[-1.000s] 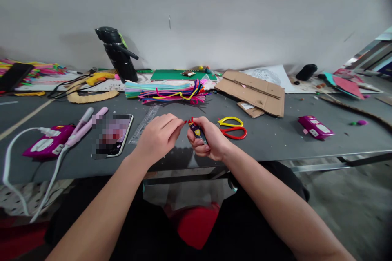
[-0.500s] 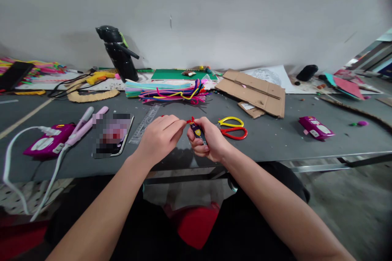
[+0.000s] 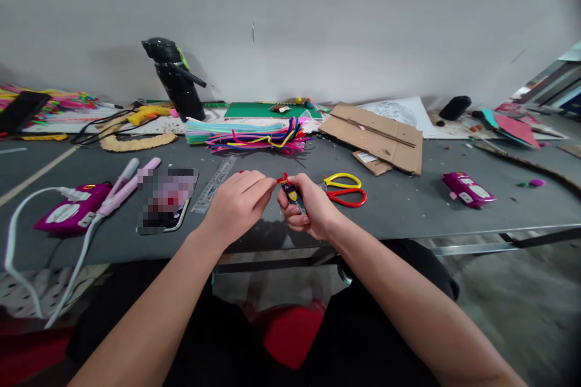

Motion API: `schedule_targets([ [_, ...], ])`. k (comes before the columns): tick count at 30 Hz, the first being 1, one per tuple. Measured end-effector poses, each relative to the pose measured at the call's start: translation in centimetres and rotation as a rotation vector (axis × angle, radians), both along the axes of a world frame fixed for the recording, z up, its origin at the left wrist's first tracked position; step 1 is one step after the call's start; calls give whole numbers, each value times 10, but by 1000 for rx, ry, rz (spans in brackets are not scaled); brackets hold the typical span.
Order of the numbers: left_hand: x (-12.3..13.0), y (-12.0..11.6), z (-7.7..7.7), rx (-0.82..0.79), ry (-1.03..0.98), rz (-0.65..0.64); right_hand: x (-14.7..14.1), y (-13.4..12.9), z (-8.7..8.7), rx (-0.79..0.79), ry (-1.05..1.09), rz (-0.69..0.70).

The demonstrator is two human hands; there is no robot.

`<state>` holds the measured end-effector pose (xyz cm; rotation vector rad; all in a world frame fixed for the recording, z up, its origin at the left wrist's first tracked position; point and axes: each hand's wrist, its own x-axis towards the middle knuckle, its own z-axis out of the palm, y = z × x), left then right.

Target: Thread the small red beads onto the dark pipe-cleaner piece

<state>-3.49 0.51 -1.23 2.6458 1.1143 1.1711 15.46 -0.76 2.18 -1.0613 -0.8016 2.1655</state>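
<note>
In the middle of the head view, my right hand (image 3: 306, 205) is closed around a dark lighter (image 3: 294, 196) with a yellow shield emblem. Small red material (image 3: 282, 179) shows at the lighter's top, close to my left fingertips. My left hand (image 3: 240, 202) is pinched shut just left of it, and a bit of red peeks out behind its knuckles; what it grips is mostly hidden. Scissors (image 3: 347, 195) with one yellow and one red handle lie right of my right hand, their blades partly hidden behind it. A clear ruler (image 3: 213, 184) rests beyond my left wrist.
Behind my hands lies a bundle of coloured pipe cleaners (image 3: 254, 136). A black flask (image 3: 177, 84) leans near the wall, and cardboard (image 3: 376, 136) lies right. Left are a phone (image 3: 179, 221), a pink straightener (image 3: 122, 193) and a purple packet (image 3: 75, 208); another purple packet (image 3: 469, 190) lies right.
</note>
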Motion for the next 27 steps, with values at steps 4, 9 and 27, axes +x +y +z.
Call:
schedule_targets([
  [4, 0, 0, 1, 106, 85, 14, 0, 1, -1, -8, -22, 0],
  [9, 2, -1, 3, 202, 117, 23, 1, 2, -1, -20, -31, 1],
  [27, 4, -1, 5, 229, 134, 27, 0, -1, 2, -16, -74, -5],
])
